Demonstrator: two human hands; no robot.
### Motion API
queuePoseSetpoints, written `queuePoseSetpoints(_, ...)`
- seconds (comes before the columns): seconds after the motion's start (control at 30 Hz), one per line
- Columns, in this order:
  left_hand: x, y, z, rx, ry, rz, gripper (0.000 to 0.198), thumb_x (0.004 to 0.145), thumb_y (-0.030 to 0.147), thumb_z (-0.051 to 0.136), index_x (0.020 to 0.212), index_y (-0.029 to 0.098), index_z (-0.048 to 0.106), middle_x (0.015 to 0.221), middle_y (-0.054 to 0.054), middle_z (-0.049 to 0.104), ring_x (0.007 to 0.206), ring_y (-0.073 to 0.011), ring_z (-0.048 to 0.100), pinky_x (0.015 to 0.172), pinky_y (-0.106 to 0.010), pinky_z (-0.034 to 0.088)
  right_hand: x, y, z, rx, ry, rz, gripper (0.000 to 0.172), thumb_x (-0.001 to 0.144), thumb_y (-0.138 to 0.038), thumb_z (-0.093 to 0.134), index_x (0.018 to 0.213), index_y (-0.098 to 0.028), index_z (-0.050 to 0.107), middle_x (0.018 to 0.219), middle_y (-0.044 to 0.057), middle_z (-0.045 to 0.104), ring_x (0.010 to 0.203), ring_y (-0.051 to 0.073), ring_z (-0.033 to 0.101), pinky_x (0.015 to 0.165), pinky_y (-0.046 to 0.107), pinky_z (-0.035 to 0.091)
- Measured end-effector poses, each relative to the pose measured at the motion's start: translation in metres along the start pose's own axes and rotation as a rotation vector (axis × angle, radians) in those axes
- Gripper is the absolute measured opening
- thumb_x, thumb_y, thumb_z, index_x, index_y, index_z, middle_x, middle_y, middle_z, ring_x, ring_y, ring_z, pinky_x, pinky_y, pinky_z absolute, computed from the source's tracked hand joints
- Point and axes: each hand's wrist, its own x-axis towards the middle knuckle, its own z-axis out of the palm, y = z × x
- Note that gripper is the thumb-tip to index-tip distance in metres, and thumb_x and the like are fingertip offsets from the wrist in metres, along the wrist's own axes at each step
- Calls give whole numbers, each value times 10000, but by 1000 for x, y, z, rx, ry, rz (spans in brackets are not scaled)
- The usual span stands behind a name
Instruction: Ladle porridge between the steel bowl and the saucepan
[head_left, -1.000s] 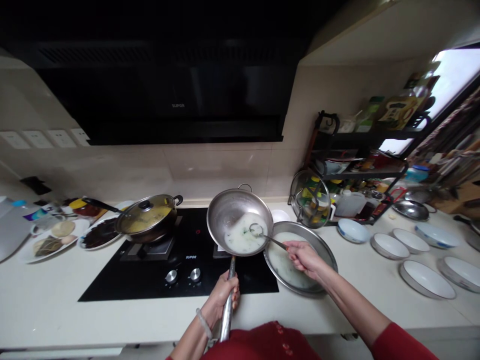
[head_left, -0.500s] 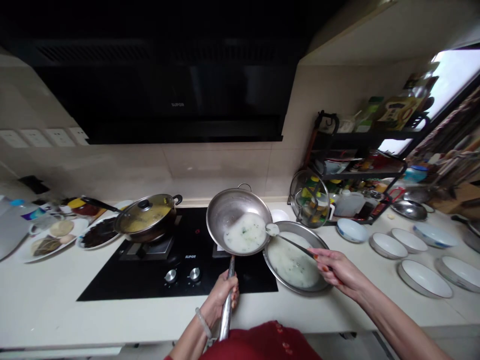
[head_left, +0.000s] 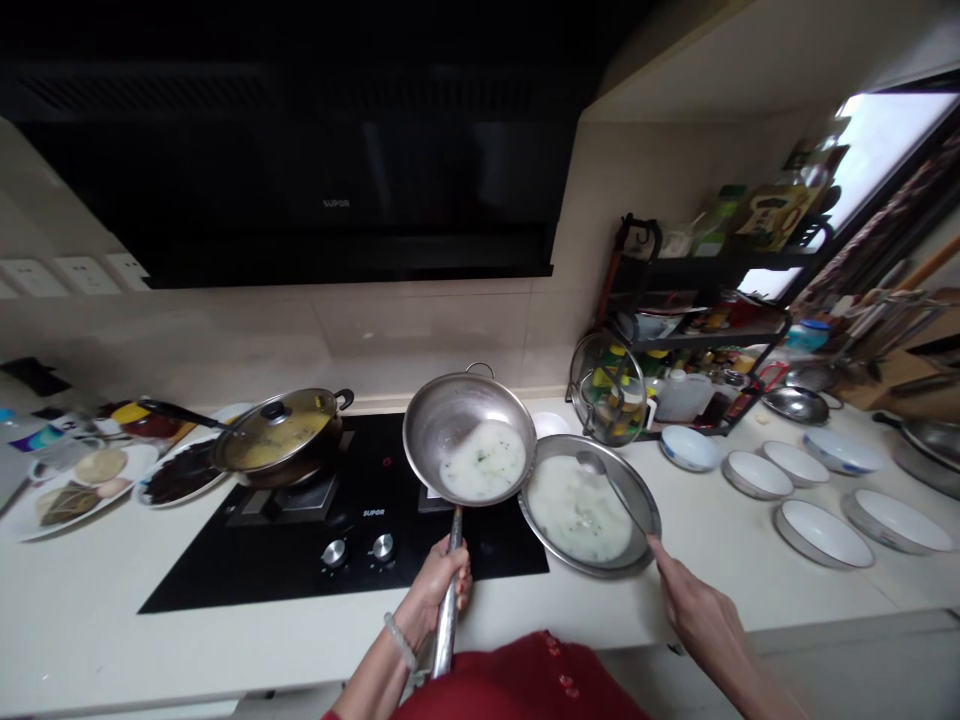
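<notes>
My left hand (head_left: 441,580) is closed round the long handle of a steel wok (head_left: 435,432), which is tilted toward the right over the stove. White soup with green flecks (head_left: 484,460) pools in the wok's right side. My right hand (head_left: 697,605) grips the end of a ladle (head_left: 624,497). The ladle's bowl is turned over above a wide steel basin (head_left: 651,495), which holds more of the same white soup. The wok's rim overlaps or touches the basin's left edge; I cannot tell which.
A lidded pan (head_left: 281,440) sits on the left of the black cooktop (head_left: 352,580). Plates of food (head_left: 184,472) stand farther left. Several bowls (head_left: 823,533) are spread over the right counter, before a spice rack (head_left: 701,340) with a glass lid (head_left: 607,388) leaning on it.
The ladle has moved right from the wok's edge to over the basin, and its bowl has turned over. My right hand has shifted down toward me. The wok is held nearly as before.
</notes>
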Motion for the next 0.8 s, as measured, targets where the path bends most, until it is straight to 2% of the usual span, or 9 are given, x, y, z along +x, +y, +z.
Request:
queuePoseSetpoints(0.1,0,0,0,8,-5,-6,305,614,260,619,769,232,358,467,110,386,329,-44,300,336,-171,221,-5,-2,-3,-23,10,12,550,777,-112,377,1273,-242,575,986,92,720,767,228,694,561,280,490)
queuePoseSetpoints(0.17,0,0,1,8,-1,-5,295,616,245,606,768,231,353,465,110,385,330,-43,297,339,-169,216,-1,-8,-5,102,-29,143,488,772,-179,419,1216,-241,611,946,99,713,743,241,679,579,304,490)
queuePoseSetpoints(0.27,0,1,2,11,8,-6,283,614,223,581,772,231,346,459,111,383,324,-44,297,340,-167,209,13,-24,-9,479,-97,492,433,735,-323,490,1116,-183,642,652,61,633,540,216,580,487,306,437)
queuePoseSetpoints(0.33,-1,2,3,8,12,-10,286,604,213,569,776,233,342,457,112,385,321,-47,301,339,-165,207,24,-38,-13,778,-135,702,548,690,-389,540,1163,-119,600,498,-23,479,414,155,435,396,262,320)
queuePoseSetpoints(0.4,-1,2,3,4,17,-10,287,586,205,556,780,234,345,455,112,386,322,-49,303,337,-163,208,35,-55,-19,1006,-178,798,704,640,-414,603,1252,-74,527,480,-80,395,376,98,317,382,220,203)
queuePoseSetpoints(0.5,-1,2,3,5,21,-4,279,564,197,535,776,232,357,451,111,382,325,-51,300,331,-166,217,55,-78,-23,1082,-245,727,727,642,-383,626,1287,-69,507,489,-91,397,392,81,306,402,210,201)
queuePoseSetpoints(0.6,0,1,2,5,19,-6,267,554,191,514,771,230,364,446,107,381,326,-54,297,327,-170,223,80,-95,-14,897,-248,518,536,726,-324,553,1204,-86,598,499,-46,474,459,139,444,465,257,363)
queuePoseSetpoints(0.7,1,0,2,3,13,-4,268,554,186,513,768,230,358,445,107,379,325,-54,297,326,-169,221,105,-107,2,660,-216,274,384,781,-249,509,1115,-140,665,770,64,679,774,225,628,732,322,482)
queuePoseSetpoints(0.8,1,0,2,-6,6,3,286,574,201,552,770,234,346,452,111,382,328,-50,302,329,-163,213,124,-117,16,470,-268,150,398,817,-181,494,1186,-148,640,960,119,705,973,259,631,898,337,430)
